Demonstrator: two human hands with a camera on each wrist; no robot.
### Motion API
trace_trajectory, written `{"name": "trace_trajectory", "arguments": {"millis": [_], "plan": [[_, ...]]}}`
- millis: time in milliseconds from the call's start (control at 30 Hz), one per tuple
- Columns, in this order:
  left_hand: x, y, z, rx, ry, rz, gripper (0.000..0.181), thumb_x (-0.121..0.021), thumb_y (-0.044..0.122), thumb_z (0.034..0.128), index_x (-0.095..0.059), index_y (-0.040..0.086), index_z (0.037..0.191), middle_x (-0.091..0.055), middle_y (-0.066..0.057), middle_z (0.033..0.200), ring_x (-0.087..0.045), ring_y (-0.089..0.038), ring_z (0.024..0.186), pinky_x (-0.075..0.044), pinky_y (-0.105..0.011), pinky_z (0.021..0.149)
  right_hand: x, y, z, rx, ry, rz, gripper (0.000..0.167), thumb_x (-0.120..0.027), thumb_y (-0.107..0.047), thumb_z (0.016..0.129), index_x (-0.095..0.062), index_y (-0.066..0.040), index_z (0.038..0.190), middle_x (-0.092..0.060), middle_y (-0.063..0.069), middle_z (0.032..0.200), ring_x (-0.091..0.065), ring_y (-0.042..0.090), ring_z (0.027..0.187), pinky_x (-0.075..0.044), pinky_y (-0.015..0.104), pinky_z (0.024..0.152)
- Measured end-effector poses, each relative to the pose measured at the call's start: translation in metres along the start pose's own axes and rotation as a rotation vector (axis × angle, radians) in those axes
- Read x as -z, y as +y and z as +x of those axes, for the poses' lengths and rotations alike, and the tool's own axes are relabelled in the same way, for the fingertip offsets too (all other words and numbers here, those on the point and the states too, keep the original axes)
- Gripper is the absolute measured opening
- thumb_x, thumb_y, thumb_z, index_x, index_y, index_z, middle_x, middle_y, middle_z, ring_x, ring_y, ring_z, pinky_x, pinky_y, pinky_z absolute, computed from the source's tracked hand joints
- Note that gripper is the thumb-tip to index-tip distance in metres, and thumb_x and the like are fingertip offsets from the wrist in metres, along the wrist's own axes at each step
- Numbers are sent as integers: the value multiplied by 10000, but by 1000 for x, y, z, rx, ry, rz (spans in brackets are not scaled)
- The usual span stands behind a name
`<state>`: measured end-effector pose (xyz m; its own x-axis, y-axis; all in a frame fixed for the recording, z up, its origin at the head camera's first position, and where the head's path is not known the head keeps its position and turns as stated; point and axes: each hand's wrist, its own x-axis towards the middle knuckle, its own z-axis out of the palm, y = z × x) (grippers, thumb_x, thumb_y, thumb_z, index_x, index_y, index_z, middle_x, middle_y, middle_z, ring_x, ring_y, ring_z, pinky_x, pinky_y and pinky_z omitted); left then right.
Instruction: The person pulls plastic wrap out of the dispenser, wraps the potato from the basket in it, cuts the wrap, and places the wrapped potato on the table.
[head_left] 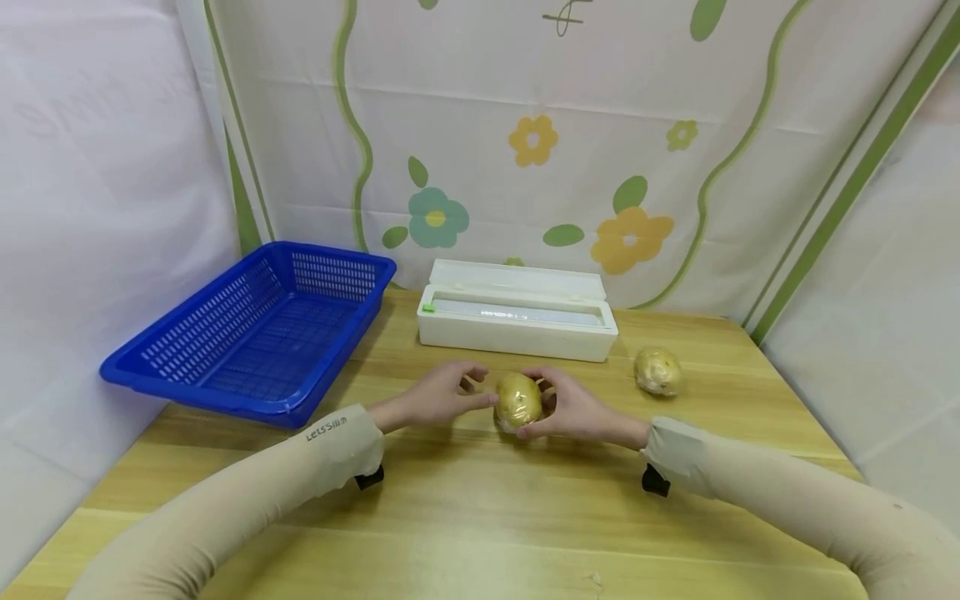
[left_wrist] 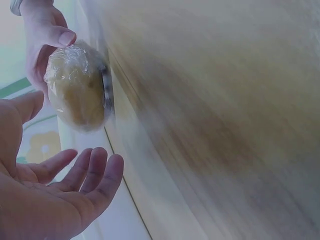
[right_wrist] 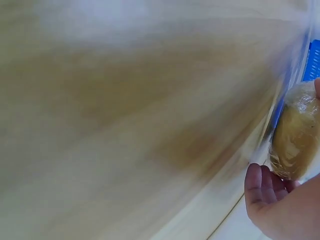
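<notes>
In the head view a potato [head_left: 517, 400] wrapped in clear film is at the middle of the table. My right hand [head_left: 573, 406] grips it from the right, thumb on the near side and fingers behind. My left hand [head_left: 442, 395] is at its left with the thumb tip close against it. The left wrist view shows the left hand's fingers [left_wrist: 102, 172] spread and loosely bent, apart from the wrapped potato [left_wrist: 77, 90]. In the right wrist view the right fingers [right_wrist: 255, 185] are at the potato [right_wrist: 295, 135], which the frame edge partly cuts off.
A second film-wrapped potato [head_left: 658, 371] lies at the right. Behind the hands stands a white box [head_left: 517, 335] with its lid up and a roll of film inside. A blue plastic basket [head_left: 330, 367] sits at the left. A flowered cloth [head_left: 480, 108] hangs behind the wooden table [head_left: 480, 533].
</notes>
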<state>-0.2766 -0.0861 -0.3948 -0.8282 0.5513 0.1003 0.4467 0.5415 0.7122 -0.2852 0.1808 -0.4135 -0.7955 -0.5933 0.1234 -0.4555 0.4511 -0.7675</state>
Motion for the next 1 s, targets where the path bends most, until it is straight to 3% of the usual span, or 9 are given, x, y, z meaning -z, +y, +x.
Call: {"name": "trace_trajectory", "arguments": {"millis": [233,400,733,1000], "plan": [[2,0,-3,-47,-34,21,638,-691,411,922,-528,-22,1360,-566,-167,1322,-596,-275,1098,-503,-369,887,12,6,-13,-16,49,14,858,-939,-257,656,-497,-85,1371,-554,76,1189,-566,287,991,-541,402,792],[3,1,-6,-43,-31,23,639,-686,410,925,-519,-7,1379,-558,-129,1337,-587,-252,1111,-499,-360,892,24,7,-24,-7,70,13,826,-928,-244,675,-513,-86,1371,-567,86,1149,-566,308,971,-545,413,785],[4,2,-10,-56,-23,49,635,-672,423,933,-521,3,1385,-560,-103,1341,-585,-253,1119,-496,-373,903,61,-1,-58,57,128,-176,819,-922,-325,677,-547,-82,1364,-592,40,1149,-553,279,1015,-543,405,778],[3,0,-13,-52,-25,19,627,-675,403,936,-517,-9,1381,-551,-131,1346,-574,-297,1132,-490,-403,912,96,5,-82,69,153,-197,761,-909,-195,707,-541,-44,1355,-562,57,1139,-543,240,992,-531,322,776]]}}
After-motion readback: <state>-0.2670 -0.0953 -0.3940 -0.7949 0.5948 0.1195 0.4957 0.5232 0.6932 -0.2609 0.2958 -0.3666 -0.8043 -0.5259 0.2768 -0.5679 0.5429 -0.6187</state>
